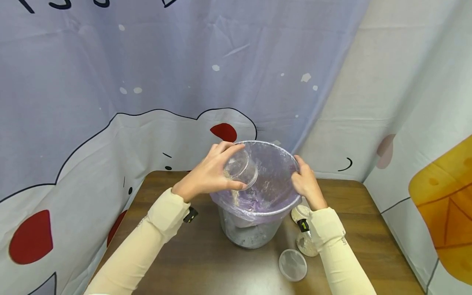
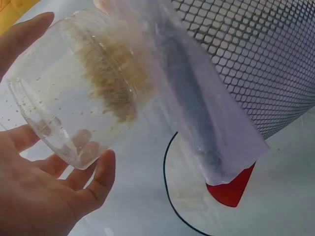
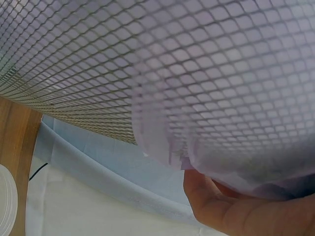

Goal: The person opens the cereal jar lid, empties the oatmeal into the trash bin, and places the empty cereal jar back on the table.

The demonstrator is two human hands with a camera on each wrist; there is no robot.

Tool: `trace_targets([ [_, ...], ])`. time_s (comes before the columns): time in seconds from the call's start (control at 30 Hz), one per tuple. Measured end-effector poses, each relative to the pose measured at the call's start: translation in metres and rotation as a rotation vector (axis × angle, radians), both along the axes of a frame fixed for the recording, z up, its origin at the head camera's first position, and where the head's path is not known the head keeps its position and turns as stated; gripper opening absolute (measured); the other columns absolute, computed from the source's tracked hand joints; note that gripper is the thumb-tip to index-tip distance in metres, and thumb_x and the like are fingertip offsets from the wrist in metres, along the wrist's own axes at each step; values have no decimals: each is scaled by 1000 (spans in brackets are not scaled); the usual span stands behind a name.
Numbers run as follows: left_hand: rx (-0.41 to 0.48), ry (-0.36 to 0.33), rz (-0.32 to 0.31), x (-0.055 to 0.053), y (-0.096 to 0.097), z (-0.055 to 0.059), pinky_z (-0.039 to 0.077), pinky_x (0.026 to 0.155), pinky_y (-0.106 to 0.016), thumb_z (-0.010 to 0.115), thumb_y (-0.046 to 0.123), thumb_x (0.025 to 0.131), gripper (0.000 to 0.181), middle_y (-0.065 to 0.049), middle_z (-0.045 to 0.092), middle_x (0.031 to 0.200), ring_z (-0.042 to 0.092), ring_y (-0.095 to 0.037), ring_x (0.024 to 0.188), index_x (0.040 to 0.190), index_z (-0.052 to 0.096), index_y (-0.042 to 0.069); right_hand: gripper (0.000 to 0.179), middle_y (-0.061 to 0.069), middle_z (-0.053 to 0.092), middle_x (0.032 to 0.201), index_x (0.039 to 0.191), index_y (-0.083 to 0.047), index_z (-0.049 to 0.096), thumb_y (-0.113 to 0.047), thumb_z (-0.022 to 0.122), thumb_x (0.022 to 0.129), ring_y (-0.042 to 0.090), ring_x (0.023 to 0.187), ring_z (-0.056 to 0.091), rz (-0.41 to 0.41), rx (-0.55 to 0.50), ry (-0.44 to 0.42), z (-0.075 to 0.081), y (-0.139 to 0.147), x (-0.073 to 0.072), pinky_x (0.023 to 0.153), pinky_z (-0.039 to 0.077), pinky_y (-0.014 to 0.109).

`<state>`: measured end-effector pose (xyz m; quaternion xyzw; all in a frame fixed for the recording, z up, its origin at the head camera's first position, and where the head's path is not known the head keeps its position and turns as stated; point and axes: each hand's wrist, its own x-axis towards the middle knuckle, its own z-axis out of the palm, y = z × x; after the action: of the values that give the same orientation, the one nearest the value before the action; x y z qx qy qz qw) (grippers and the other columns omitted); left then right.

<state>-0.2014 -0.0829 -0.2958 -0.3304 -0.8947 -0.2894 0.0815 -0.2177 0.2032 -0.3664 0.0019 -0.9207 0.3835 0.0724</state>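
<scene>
My left hand (image 1: pixel 206 174) grips a clear plastic jar (image 1: pixel 241 166), tilted mouth-down over the bin's opening. In the left wrist view, the thumb and fingers curve round the jar, and pale brown flaky bits (image 2: pixel 110 78) lie toward its mouth. Beneath it stands a mesh wastebasket (image 1: pixel 248 234), lined with a thin purple plastic bag (image 1: pixel 271 170) folded over the rim. Whitish powder clings to the inside of the bag. My right hand (image 1: pixel 307 184) holds the basket's right rim through the bag, thumb inside; the right wrist view shows fingers (image 3: pixel 202 196) under the bag's folded edge.
Right of the basket, partly behind the right wrist, are a jar of pale contents (image 1: pixel 307 246) and another pale-filled container (image 1: pixel 299 213). A round clear lid (image 1: pixel 292 265) lies on the wooden table (image 1: pixel 188 250). A printed curtain (image 1: pixel 177 73) hangs behind.
</scene>
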Motion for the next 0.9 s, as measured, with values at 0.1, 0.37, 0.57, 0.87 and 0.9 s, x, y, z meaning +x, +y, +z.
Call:
trace_targets([
  [0.1,-53,-24,3,0,1,3,45,84,-36,78,47,61,91,5,40,127,33,-15,114,139,37,26,66,27,35,139,143,-2,25,0,35,77,43,127,32,2,6,1,0,-1,0,105,27,53],
  [0.37,-163,-71,-5,-3,6,10,44,86,-36,79,44,60,91,3,41,126,34,-18,113,139,38,23,65,27,35,139,142,-1,26,0,35,77,43,127,32,4,3,9,0,-1,-2,105,26,52],
  [0.57,-231,-87,-23,-7,10,15,44,85,-34,77,43,61,88,2,42,125,35,-19,111,138,39,22,66,27,34,140,142,-1,25,0,35,77,43,128,31,2,6,9,1,0,-1,105,26,53],
  [0.87,-367,-89,-10,-9,19,23,45,79,-28,76,40,61,85,3,42,122,35,-17,107,137,40,25,66,28,35,138,142,-1,26,0,35,77,43,127,33,3,-2,15,-1,0,0,104,27,53],
  [0.9,-383,-87,-15,-9,21,25,44,79,-28,76,40,61,85,3,42,122,35,-17,106,137,41,25,66,28,35,138,142,-1,26,0,35,77,43,126,33,3,-3,17,-1,0,0,104,27,53],
])
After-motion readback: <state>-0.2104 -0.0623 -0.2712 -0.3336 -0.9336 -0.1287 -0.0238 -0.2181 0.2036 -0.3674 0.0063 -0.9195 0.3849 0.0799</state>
